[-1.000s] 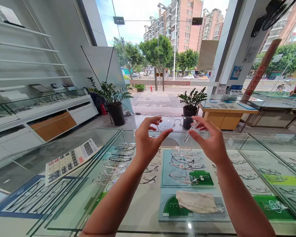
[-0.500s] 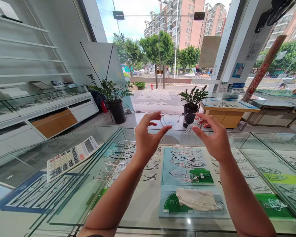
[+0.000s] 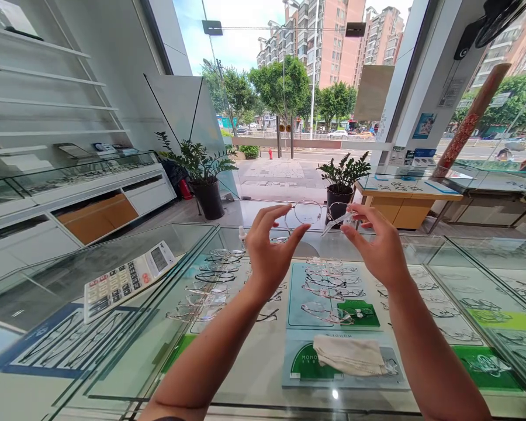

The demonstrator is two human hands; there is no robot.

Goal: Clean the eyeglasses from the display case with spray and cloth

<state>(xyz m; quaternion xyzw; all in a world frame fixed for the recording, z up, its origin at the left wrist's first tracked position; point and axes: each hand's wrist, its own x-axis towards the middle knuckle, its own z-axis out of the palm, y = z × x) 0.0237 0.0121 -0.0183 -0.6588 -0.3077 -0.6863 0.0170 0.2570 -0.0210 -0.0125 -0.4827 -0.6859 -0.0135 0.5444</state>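
Observation:
A pair of thin-rimmed eyeglasses (image 3: 307,203) is held up above the glass counter, lenses facing me, a small white tag hanging near its right lens. My left hand (image 3: 269,245) is at the left end of the frame, index fingertip by the hinge and thumb by the lower rim. At the other end, my right hand (image 3: 374,242) pinches the frame between thumb and fingers. Below, a folded beige cloth (image 3: 348,355) lies on a light blue display board (image 3: 296,377). Several other eyeglasses (image 3: 328,280) sit in rows under my hands.
A large calculator (image 3: 129,279) rests on the counter at left. Behind my left hand stands a small white bottle (image 3: 242,234). Glass counter edges (image 3: 193,266) run along the left. Potted plants (image 3: 208,196) stand on the floor beyond, before the glass doors.
My left hand has shifted slightly to the right, and the eyeglasses have turned a little with it. My right hand has barely moved. The small white bottle now shows more fully.

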